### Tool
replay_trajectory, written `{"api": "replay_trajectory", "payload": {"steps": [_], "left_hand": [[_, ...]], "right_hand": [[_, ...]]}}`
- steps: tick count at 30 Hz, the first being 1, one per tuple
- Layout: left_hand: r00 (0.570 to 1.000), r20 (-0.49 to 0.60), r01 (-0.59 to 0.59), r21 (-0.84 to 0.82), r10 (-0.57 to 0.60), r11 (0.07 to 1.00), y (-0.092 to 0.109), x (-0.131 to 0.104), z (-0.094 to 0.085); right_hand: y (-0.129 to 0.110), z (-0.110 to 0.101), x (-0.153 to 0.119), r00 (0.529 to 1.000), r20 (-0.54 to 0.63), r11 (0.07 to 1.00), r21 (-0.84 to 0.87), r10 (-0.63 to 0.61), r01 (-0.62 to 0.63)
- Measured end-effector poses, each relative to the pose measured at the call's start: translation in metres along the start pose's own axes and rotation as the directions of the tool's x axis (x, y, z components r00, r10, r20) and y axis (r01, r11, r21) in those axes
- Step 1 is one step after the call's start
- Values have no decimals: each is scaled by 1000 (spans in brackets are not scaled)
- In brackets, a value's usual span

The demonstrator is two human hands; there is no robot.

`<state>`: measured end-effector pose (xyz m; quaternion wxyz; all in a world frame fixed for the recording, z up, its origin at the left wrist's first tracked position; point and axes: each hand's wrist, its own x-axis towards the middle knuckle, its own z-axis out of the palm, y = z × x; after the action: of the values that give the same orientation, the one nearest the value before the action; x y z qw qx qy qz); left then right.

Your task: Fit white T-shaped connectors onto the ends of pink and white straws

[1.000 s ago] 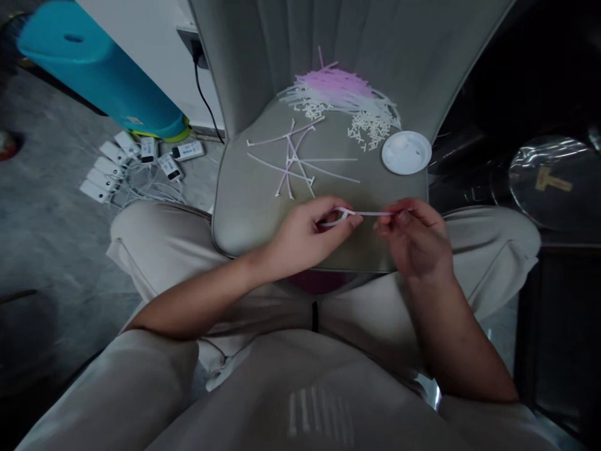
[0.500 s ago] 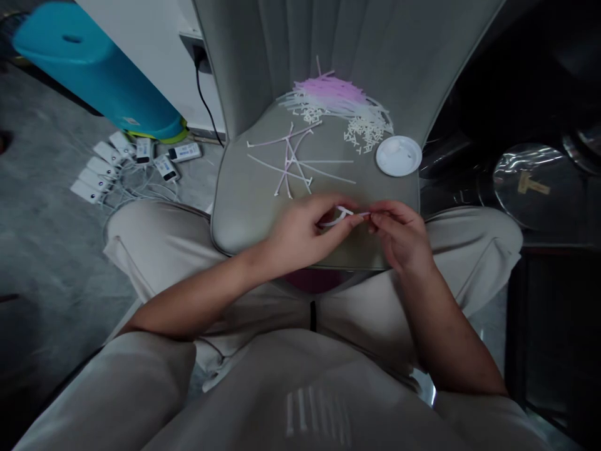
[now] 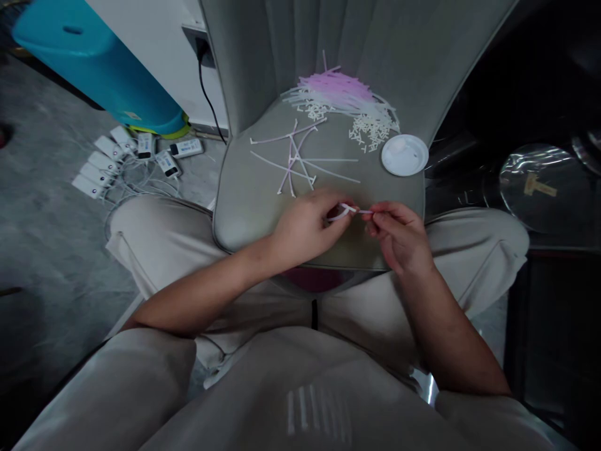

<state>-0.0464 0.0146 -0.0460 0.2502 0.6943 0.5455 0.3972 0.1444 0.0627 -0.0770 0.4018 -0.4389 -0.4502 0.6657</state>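
My left hand is closed on a white connector with a curved pale tube, pinched between thumb and fingers. My right hand pinches a thin pink tube that reaches across to the connector. Both hands are over the front part of the grey chair seat. Beyond them lie several loose pink and white tubes, crossed over one another, some with connectors on their ends. A pile of pink tubes and small white connectors sits farther back.
A white round dish stands at the seat's right edge. White devices with cables lie on the floor at left, near a blue container. A black cord hangs from a wall socket. Shiny round metal ware is at right.
The view has shifted slightly. My hands are a little farther apart, and more of the pink tube shows between them.
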Motion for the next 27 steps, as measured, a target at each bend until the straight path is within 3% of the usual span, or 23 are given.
{"api": "replay_trajectory", "payload": {"steps": [7,11,16,21,24,27], "left_hand": [[987,126,92,106,-105,990,-17,9,6],[922,252,195,349,-292,917,-37,18,18],[916,266,176,402,-299,898,-41,20,21],[918,332,51,448,-219,893,-35,17,4],[946,284,26,410,-155,911,-37,20,-14],[995,76,44,175,-58,984,-38,23,-23]], "right_hand": [[7,-11,9,987,-98,973,-207,-126,104],[12,-27,23,948,-178,899,-402,-265,176],[27,-20,28,944,-40,761,-603,-327,238],[36,-12,35,925,84,645,-693,-370,321],[32,-22,37,900,75,620,-700,-430,355],[24,-19,26,859,67,610,-676,-507,413]]}}
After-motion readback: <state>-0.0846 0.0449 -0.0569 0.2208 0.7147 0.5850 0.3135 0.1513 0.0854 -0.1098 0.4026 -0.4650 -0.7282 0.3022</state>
